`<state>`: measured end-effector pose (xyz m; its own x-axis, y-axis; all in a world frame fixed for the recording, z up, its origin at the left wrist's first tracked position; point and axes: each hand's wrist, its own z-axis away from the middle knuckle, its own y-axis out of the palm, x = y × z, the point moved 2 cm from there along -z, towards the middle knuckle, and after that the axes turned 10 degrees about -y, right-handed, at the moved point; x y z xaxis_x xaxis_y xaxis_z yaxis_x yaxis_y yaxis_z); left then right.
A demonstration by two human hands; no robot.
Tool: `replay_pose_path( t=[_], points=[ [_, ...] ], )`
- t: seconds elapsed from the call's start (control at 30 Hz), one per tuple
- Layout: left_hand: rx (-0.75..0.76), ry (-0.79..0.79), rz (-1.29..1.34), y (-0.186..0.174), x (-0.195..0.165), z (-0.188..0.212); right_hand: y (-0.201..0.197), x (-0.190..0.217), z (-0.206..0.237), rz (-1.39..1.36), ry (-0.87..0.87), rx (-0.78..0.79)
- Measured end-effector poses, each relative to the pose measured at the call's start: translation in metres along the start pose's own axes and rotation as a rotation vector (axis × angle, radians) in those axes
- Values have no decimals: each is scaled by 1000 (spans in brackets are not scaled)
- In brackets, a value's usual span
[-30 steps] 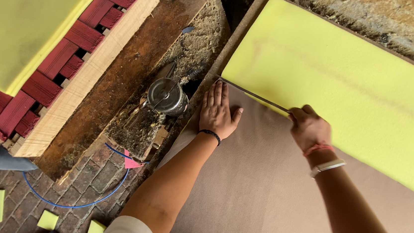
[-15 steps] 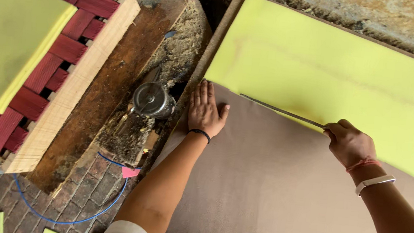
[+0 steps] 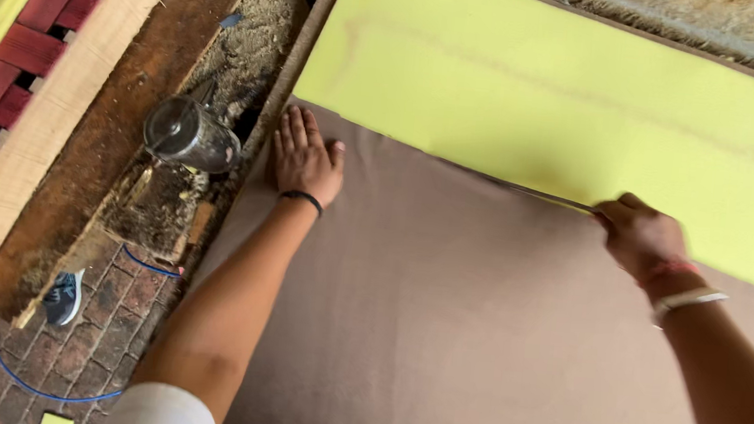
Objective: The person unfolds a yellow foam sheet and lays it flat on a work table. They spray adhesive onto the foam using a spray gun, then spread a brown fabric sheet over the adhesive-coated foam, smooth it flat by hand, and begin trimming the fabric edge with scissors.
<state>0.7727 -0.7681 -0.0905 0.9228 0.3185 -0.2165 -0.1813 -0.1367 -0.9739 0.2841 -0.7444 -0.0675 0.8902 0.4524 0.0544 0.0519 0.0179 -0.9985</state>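
Rightward, the fingers of our right hand (image 3: pixel 639 235) are curled closed around a thin blade (image 3: pixel 542 196), whose narrow metal length lies along the lower edge of the yellow foam sheet (image 3: pixel 568 101); the fist sits on that edge, where foam meets the brown board (image 3: pixel 475 339) beneath. Our left hand (image 3: pixel 305 156) lies flat, fingers spread and extended, palm down on the board just below the foam's lower left corner, holding nothing. The foam covers the upper part of the board and runs off the right side of the view; its cut edge slants downward to the right. Below both hands the board is bare and broad. Left of the left hand, the board's edge borders a rough, dusty wooden plank (image 3: pixel 130 127) on which a glass jar (image 3: pixel 188 132) lies tilted, near the fingers but apart from them. Farther left stands a wooden frame with red webbing (image 3: pixel 18 53). A blue cord (image 3: pixel 26 381) trails across the brick floor (image 3: pixel 112 334), beside a shoe (image 3: pixel 65 296)
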Motion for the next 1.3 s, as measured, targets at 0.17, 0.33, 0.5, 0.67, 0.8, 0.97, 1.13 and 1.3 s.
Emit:
replay_pose_path(
  t=[0.17, 0.33, 0.5, 0.67, 0.8, 0.97, 1.13, 1.3],
  points=[
    [368, 249, 123, 12, -142, 153, 29, 4, -11, -106, -27, -63],
    [365, 472, 172, 3, -200, 220, -29, -75, 88, 19, 112, -22],
    [401, 430, 69, 14, -199, 215, -2, -68, 64, -16, -48, -98],
    [317, 433, 37, 21, -195, 210, -12, -126, 118, -4, 54, -19],
    [246, 287, -6, 19, -240, 238, -32, -187, 163, -24, 21, -80],
    [557, 455, 36, 48, -424, 364, 11, -220, 148, 1, -14, 123],
    [452, 475, 29, 67, -503, 415, -21, -317, 251, -32, -43, -42],
    [414, 431, -44, 70, -512, 421, -15, -352, 293, 37, -19, 0]
  ],
)
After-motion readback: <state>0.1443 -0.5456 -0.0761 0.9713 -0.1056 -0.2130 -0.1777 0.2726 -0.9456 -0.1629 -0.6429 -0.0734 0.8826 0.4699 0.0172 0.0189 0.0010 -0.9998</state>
